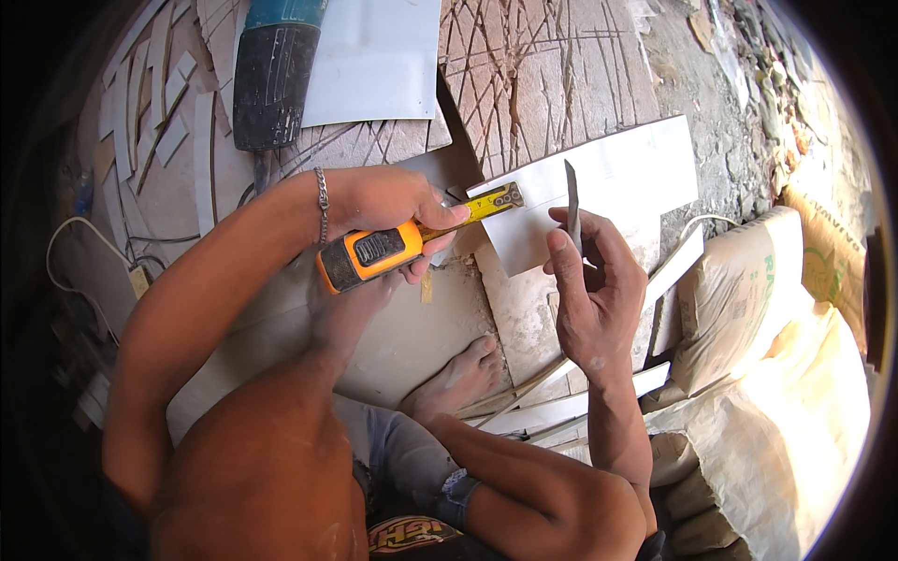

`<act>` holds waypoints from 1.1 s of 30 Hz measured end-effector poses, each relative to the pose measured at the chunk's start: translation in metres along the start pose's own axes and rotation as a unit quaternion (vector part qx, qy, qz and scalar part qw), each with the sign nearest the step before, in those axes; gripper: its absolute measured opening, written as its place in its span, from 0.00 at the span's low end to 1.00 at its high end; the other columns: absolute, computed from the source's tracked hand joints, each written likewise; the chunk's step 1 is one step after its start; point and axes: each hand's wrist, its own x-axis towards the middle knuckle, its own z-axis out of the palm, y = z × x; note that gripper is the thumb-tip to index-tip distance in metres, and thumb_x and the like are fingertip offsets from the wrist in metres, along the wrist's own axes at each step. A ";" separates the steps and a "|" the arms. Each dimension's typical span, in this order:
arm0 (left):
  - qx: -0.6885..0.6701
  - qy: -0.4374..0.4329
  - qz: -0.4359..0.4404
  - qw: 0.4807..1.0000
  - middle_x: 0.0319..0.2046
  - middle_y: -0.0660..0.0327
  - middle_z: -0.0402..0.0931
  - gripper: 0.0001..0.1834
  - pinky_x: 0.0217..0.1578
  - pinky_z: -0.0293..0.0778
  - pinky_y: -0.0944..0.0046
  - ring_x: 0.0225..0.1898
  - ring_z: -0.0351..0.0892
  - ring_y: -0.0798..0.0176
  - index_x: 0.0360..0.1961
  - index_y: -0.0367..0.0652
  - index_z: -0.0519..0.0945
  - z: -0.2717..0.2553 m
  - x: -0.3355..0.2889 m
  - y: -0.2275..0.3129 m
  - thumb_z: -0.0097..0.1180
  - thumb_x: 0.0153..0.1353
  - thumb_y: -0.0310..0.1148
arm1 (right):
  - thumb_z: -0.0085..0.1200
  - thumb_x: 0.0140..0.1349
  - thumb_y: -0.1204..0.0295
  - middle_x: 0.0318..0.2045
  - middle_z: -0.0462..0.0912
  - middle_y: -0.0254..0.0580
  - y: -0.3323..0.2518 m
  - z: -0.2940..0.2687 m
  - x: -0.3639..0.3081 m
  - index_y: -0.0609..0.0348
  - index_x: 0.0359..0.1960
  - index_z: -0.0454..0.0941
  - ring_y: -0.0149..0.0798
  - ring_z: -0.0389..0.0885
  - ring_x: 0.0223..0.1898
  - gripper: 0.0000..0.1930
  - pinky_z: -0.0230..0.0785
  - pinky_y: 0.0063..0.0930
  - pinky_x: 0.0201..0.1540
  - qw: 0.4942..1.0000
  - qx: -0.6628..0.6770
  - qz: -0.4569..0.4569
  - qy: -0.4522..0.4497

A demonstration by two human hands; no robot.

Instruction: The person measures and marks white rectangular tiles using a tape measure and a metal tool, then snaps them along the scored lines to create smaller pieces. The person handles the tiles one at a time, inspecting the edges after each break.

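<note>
My left hand [398, 201], with a chain bracelet at its wrist, grips an orange and black tape measure [379, 251]. A short length of its yellow blade sticks out to the right, with the thumb resting on it. My right hand [603, 285] pinches a thin dark strip with a pointed tip [572, 192], held upright; it looks like a knife blade, but its lower end is hidden in the fingers. Behind both hands lies a white tile-like sheet [641, 173], slanting up to the right. The tape's hooked end is over this sheet's left part; whether it touches cannot be told.
At the upper left lies a teal and black power tool [278, 79], beside another white sheet [369, 65]. Narrow cut strips [204, 159] are scattered at far left. Scored boards [543, 75] lie underneath. Paper sacks [744, 290] stand at right. My bare foot [463, 379] rests below the hands.
</note>
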 end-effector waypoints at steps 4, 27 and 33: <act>-0.030 -0.019 -0.016 0.999 0.24 0.58 0.78 0.29 0.39 0.80 0.58 0.30 0.86 0.57 0.25 0.39 0.78 -0.005 0.005 -0.003 0.49 0.81 0.49 | 0.67 0.69 0.73 0.32 0.85 0.42 -0.007 0.013 0.010 0.64 0.51 0.86 0.30 0.80 0.27 0.12 0.71 0.23 0.30 0.999 -0.016 -0.049 -0.005; 0.210 0.111 0.251 0.938 0.33 0.60 0.80 0.23 0.42 0.79 0.66 0.35 0.80 0.68 0.48 0.35 0.80 0.009 -0.033 -0.013 0.42 0.82 0.45 | 0.63 0.65 0.76 0.30 0.87 0.43 -0.030 0.016 0.057 0.66 0.48 0.86 0.31 0.82 0.31 0.11 0.76 0.29 0.41 0.993 0.060 0.018 -0.104; -0.088 0.017 0.100 0.991 0.37 0.48 0.84 0.31 0.40 0.84 0.61 0.34 0.88 0.57 0.58 0.32 0.76 0.009 -0.041 0.016 0.34 0.83 0.52 | 0.61 0.67 0.74 0.27 0.85 0.43 -0.022 0.007 0.074 0.65 0.45 0.86 0.29 0.77 0.28 0.09 0.72 0.30 0.36 0.984 0.097 0.000 -0.149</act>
